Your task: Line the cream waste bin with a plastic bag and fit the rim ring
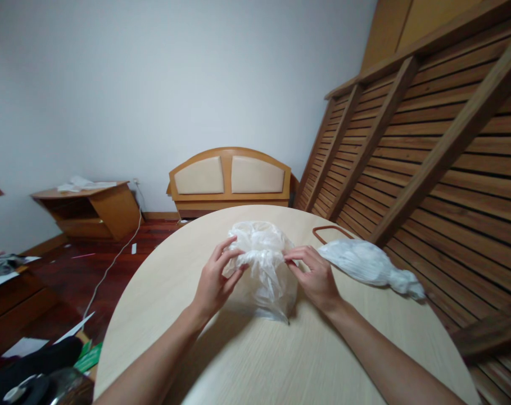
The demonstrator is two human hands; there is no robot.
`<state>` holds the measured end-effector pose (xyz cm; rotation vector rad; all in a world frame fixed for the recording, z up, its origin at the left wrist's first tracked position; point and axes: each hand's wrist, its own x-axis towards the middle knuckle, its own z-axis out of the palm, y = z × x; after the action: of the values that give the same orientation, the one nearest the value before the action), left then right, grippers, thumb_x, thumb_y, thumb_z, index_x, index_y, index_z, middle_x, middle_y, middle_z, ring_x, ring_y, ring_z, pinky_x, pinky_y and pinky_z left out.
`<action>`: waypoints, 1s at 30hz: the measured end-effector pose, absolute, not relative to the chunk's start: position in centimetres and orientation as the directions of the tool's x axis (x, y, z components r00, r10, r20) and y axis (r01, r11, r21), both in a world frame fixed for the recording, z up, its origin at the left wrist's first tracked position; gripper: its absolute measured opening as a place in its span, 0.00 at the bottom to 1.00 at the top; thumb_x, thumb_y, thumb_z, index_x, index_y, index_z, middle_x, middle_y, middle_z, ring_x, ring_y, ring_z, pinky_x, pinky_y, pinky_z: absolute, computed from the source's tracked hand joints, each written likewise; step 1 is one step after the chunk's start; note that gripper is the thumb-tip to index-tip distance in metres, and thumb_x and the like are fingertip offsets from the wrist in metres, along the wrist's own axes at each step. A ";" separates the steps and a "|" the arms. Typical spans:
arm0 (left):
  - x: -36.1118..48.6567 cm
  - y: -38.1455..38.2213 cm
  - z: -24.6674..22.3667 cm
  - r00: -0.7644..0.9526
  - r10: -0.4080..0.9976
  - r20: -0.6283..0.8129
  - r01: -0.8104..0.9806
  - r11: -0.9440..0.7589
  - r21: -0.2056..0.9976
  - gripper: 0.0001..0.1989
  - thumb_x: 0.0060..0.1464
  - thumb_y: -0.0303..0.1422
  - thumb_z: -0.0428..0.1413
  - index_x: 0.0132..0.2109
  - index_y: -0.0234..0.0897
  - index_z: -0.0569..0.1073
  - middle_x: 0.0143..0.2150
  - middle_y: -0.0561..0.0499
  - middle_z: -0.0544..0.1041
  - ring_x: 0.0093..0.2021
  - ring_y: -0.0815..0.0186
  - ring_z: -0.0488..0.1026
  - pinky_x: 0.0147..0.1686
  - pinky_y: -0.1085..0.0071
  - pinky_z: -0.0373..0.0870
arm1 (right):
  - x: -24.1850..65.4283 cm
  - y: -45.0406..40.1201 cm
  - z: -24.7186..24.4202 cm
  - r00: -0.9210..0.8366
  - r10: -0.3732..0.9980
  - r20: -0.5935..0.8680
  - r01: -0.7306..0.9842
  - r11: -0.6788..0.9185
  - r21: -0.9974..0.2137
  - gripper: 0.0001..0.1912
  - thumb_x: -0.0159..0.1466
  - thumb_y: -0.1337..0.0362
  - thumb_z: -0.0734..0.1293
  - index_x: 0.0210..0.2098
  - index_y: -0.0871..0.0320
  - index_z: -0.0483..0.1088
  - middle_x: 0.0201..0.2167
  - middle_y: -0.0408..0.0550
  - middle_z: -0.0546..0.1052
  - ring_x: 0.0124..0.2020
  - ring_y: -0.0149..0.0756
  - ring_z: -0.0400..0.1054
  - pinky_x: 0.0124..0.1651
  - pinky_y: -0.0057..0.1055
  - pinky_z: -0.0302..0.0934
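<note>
A crumpled, translucent white plastic bag (266, 275) rests on the round pale wooden table (322, 354), in front of me. Its upper part is bunched, and a loose corner spreads toward me. At the bag's left side, my left hand (217, 275) pinches the gathered plastic between thumb and fingers. My right hand (316, 277) grips the bag's right edge with thumb and fingertips. What lies inside the bag, if anything, I cannot make out.
A second white plastic bundle (373, 263) with a knotted end lies at the table's right, beside a brown loop handle (329, 229). Slatted wooden panels (441, 185) lean close on the right. A headboard (230, 177) stands behind; a low cabinet (107, 211) is at left.
</note>
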<state>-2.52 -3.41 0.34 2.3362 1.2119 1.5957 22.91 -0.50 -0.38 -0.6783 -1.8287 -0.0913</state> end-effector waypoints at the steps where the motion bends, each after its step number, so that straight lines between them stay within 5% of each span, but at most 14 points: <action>1: -2.5 -3.4 0.3 0.153 0.623 0.767 0.560 -0.694 0.452 0.08 0.62 0.33 0.58 0.48 0.42 0.75 0.62 0.41 0.71 0.59 0.55 0.73 0.56 0.56 0.74 | 23.4 -0.5 -0.3 -0.245 0.410 0.879 0.502 0.829 -0.247 0.08 0.64 0.74 0.67 0.36 0.53 0.72 0.33 0.44 0.79 0.37 0.38 0.74 0.41 0.36 0.69; 7: -2.0 -4.0 0.0 0.210 0.556 0.804 0.553 -0.746 0.371 0.09 0.60 0.29 0.60 0.48 0.42 0.74 0.61 0.41 0.70 0.58 0.56 0.73 0.52 0.59 0.77 | 25.8 -0.9 0.3 -0.256 0.512 0.820 0.630 0.732 -0.260 0.07 0.59 0.73 0.66 0.34 0.54 0.69 0.30 0.44 0.77 0.33 0.40 0.73 0.39 0.37 0.66; 11: -1.4 -4.7 -0.1 0.289 0.491 0.822 0.561 -0.782 0.271 0.11 0.59 0.28 0.61 0.48 0.42 0.73 0.61 0.40 0.69 0.60 0.54 0.72 0.55 0.54 0.75 | 26.3 -1.6 1.2 -0.131 0.536 0.834 0.596 0.715 -0.365 0.03 0.65 0.65 0.64 0.36 0.54 0.71 0.31 0.46 0.77 0.34 0.40 0.73 0.39 0.37 0.66; 17: -0.9 -5.3 -0.4 0.433 0.360 0.826 0.529 -0.844 0.090 0.11 0.57 0.27 0.60 0.47 0.41 0.73 0.62 0.40 0.69 0.63 0.52 0.68 0.57 0.51 0.74 | 26.1 -2.0 1.9 0.042 0.681 0.731 0.445 0.642 -0.624 0.18 0.68 0.52 0.65 0.52 0.54 0.72 0.51 0.53 0.78 0.49 0.45 0.73 0.49 0.41 0.67; 20: -0.7 -5.4 -0.4 0.506 0.295 0.811 0.502 -0.865 0.001 0.09 0.56 0.27 0.59 0.45 0.40 0.74 0.61 0.39 0.70 0.64 0.51 0.68 0.56 0.52 0.75 | 26.0 -1.7 1.6 0.058 0.752 0.657 0.365 0.596 -0.715 0.24 0.65 0.50 0.68 0.57 0.54 0.70 0.53 0.54 0.78 0.50 0.45 0.74 0.51 0.43 0.68; 26: -0.7 -5.4 -0.5 0.607 0.208 0.767 0.431 -0.897 -0.098 0.08 0.57 0.28 0.57 0.45 0.36 0.74 0.60 0.37 0.71 0.64 0.51 0.67 0.56 0.54 0.76 | 26.1 -1.5 1.5 0.155 0.703 0.694 0.361 0.614 -0.702 0.09 0.64 0.55 0.71 0.39 0.53 0.79 0.38 0.48 0.81 0.41 0.41 0.75 0.48 0.40 0.68; 30: -0.7 -5.4 -0.5 0.619 0.216 0.755 0.431 -0.897 -0.097 0.07 0.60 0.28 0.55 0.45 0.37 0.73 0.60 0.37 0.72 0.64 0.52 0.68 0.55 0.55 0.76 | 26.3 -1.5 1.8 0.215 0.665 0.715 0.333 0.639 -0.694 0.09 0.61 0.55 0.74 0.35 0.54 0.79 0.34 0.47 0.82 0.37 0.40 0.75 0.44 0.39 0.70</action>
<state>-0.69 -5.44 -0.49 3.0642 0.6269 1.3672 26.34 -1.48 1.80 -0.9173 -1.3865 0.2819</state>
